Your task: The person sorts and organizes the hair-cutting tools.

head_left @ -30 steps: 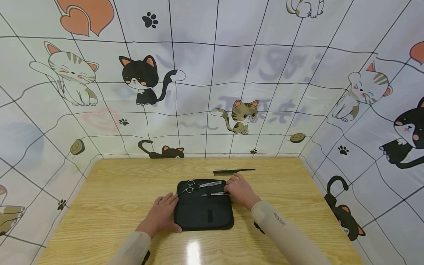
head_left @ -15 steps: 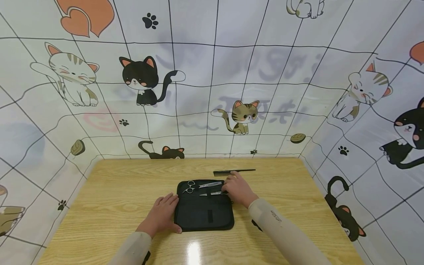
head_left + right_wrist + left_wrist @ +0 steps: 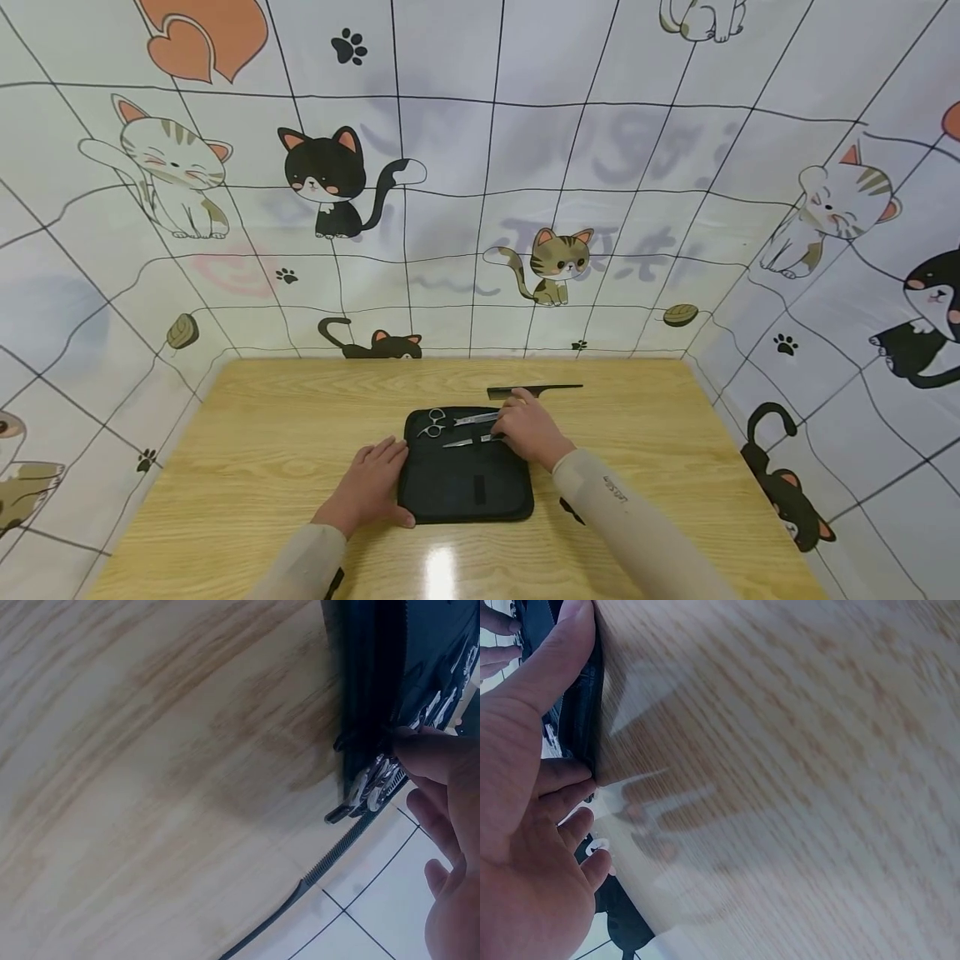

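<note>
A black zip case [image 3: 450, 492] lies opened flat on the table. My left hand [image 3: 369, 483] rests along its left edge, fingers extended and thumb at the front corner. One pair of silver scissors [image 3: 432, 423] sits near the case's back edge, finger rings to the left. In front of it, a second pair of scissors [image 3: 457, 443] points its blades left, passing under a small strap. My right hand [image 3: 529, 429] pinches this pair near its handle end. In the right wrist view the handle rings [image 3: 379, 780] show below the thumb; my fingers partly hide them.
Behind the case, a black tail comb [image 3: 561, 386] lies on the wooden table [image 3: 285, 417], partly covered by my right fingertips in the head view. A second strap [image 3: 479, 490] is on the case's front half. Cat-printed cloth [image 3: 450, 167] stands around the table's back and sides.
My right hand has moved left, sliding the second scissors further left through the strap. The left hand stays on the case edge. The head view has shifted slightly.
</note>
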Action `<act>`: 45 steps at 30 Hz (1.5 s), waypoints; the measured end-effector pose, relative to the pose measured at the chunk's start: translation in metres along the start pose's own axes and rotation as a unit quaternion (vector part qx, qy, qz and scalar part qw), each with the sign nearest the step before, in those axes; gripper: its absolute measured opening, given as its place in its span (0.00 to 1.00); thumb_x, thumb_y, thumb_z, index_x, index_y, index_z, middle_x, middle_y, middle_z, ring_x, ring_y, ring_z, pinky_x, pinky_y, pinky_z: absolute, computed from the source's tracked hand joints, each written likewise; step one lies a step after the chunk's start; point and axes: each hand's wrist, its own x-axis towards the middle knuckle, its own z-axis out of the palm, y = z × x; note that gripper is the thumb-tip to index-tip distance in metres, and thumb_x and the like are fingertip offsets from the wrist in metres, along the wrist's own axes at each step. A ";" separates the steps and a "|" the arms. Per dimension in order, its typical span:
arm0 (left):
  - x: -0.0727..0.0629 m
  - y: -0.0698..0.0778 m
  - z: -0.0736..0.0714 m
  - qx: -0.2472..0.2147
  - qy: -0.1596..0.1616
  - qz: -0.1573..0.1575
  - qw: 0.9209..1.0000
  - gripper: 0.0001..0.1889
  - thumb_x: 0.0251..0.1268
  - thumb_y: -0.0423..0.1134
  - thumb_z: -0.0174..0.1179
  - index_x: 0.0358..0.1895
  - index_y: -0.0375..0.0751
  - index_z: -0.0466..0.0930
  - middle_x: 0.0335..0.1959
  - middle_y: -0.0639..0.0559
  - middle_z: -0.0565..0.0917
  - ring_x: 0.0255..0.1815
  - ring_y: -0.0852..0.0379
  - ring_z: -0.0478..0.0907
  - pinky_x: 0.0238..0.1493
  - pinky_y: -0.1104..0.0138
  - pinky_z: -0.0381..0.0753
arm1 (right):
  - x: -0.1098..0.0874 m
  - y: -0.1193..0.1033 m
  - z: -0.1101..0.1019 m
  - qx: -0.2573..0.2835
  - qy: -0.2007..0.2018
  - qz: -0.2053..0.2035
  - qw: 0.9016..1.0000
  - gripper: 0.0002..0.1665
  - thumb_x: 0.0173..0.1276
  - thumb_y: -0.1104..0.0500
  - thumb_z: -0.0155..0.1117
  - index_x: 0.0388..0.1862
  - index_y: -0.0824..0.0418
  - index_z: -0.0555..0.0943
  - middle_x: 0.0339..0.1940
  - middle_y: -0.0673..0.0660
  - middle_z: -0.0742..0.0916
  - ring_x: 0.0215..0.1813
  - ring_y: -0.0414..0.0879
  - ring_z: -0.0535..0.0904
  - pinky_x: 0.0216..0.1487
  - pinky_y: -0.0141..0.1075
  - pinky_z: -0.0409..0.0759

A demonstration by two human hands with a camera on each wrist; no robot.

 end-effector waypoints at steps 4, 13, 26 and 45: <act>0.001 0.000 0.001 -0.002 -0.002 -0.005 1.000 0.60 0.31 0.70 0.73 0.70 0.36 0.66 0.73 0.44 0.67 0.76 0.44 0.58 0.75 0.48 0.58 | -0.001 -0.002 -0.001 0.014 0.000 0.005 1.000 0.10 0.60 0.53 0.73 0.40 0.39 0.89 0.40 0.41 0.89 0.52 0.42 0.80 0.72 0.46 0.66; 0.001 -0.001 0.002 -0.004 -0.002 -0.004 1.000 0.61 0.31 0.71 0.73 0.71 0.36 0.66 0.73 0.45 0.67 0.76 0.44 0.58 0.75 0.48 0.57 | -0.002 -0.003 0.002 0.045 0.012 0.008 0.999 0.10 0.62 0.54 0.71 0.41 0.40 0.89 0.41 0.42 0.89 0.53 0.42 0.81 0.71 0.47 0.67; 0.001 0.000 0.004 -0.012 -0.002 -0.004 1.000 0.60 0.31 0.70 0.73 0.71 0.37 0.66 0.73 0.45 0.67 0.77 0.44 0.58 0.75 0.47 0.57 | -0.015 0.021 -0.004 0.116 -0.006 0.042 0.992 0.18 0.56 0.47 0.74 0.47 0.44 0.88 0.47 0.45 0.88 0.57 0.46 0.79 0.71 0.48 0.65; -0.001 0.002 0.000 -0.021 -0.005 -0.002 1.000 0.60 0.32 0.69 0.74 0.70 0.36 0.66 0.73 0.44 0.67 0.76 0.43 0.58 0.75 0.45 0.56 | -0.019 0.022 0.001 0.111 -0.028 0.007 0.993 0.22 0.59 0.58 0.74 0.52 0.43 0.86 0.46 0.42 0.89 0.58 0.47 0.78 0.71 0.50 0.65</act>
